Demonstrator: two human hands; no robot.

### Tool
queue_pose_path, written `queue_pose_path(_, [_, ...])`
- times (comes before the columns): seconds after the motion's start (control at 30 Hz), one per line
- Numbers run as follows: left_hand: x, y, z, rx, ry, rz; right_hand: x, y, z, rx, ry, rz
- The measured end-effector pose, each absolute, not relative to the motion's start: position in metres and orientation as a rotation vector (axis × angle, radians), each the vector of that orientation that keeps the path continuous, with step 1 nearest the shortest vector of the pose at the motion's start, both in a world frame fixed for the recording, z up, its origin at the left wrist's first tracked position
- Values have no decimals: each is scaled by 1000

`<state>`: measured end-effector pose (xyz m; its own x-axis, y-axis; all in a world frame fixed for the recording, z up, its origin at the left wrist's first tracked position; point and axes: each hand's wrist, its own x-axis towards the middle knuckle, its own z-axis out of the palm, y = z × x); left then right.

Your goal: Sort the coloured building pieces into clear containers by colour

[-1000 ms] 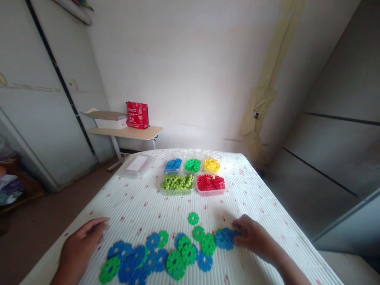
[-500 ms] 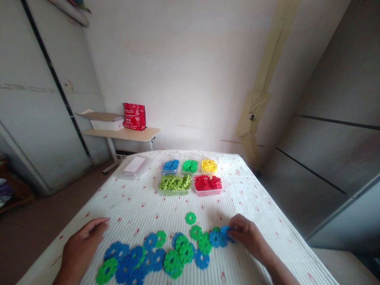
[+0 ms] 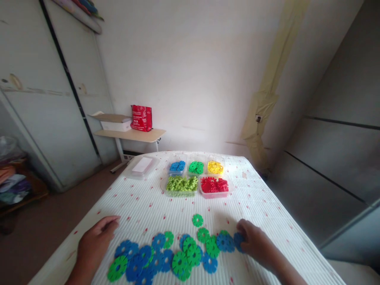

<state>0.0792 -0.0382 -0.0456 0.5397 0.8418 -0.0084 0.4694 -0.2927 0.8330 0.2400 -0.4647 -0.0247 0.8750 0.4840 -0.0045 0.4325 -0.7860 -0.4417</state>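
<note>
My left hand [image 3: 96, 245] is raised at the left of the discs, loosely curled with thumb and forefinger apart and nothing in it. My right hand [image 3: 253, 239] has its fingers closed at the edge of a blue notched plastic disc [image 3: 238, 240], partly covering it. Just left of it lie overlapping blue discs [image 3: 225, 242] with a green disc peeking out behind. Across the front of the table spreads a loose row of blue and green discs, among them a green disc [image 3: 117, 269] near my left hand and a single green disc [image 3: 197, 220] apart from the others.
Clear tubs of blue pieces [image 3: 177, 166], green pieces [image 3: 196, 167], yellow pieces [image 3: 215, 168], light green pieces [image 3: 181, 183] and red pieces [image 3: 214, 185] stand farther back. Clear lids [image 3: 142, 166] lie left of them. A side table [image 3: 133, 135] holds a red bag [image 3: 141, 118] and a box.
The view has turned slightly left. My right hand has shifted right, and a blue disc at its fingers now lies apart from the overlapping blue ones. My left hand keeps its pose.
</note>
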Motion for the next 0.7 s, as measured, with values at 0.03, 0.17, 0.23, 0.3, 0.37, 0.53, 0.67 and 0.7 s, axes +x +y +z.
queue_pose_path(0.03, [79, -37, -47, 1941, 1063, 570, 241, -464, -25, -2612, -677, 178])
queue_pose_path(0.17, [79, -35, -50, 1942, 1048, 588, 244, -466, -15, -2519, -615, 435])
queue_pose_path(0.23, [79, -35, -51, 1942, 1044, 593, 244, -458, -2, -2366, -547, 626])
queue_pose_path(0.3, [80, -35, -51, 1930, 1040, 605, 247, -438, 13, -2202, -529, 714])
queue_pose_path(0.37, [80, -36, -52, 1910, 1024, 620, 253, -407, 28, -2096, -590, 658])
queue_pose_path(0.53, [81, -37, -49, 1984, 1038, 636, 281, -324, 58, -2021, -756, 360])
queue_pose_path(0.67, [79, -39, -44, 1983, 1061, 638, 296, -299, 72, -1984, -794, 234])
queue_pose_path(0.7, [79, -40, -43, 1977, 1060, 634, 299, -297, 75, -1984, -799, 206])
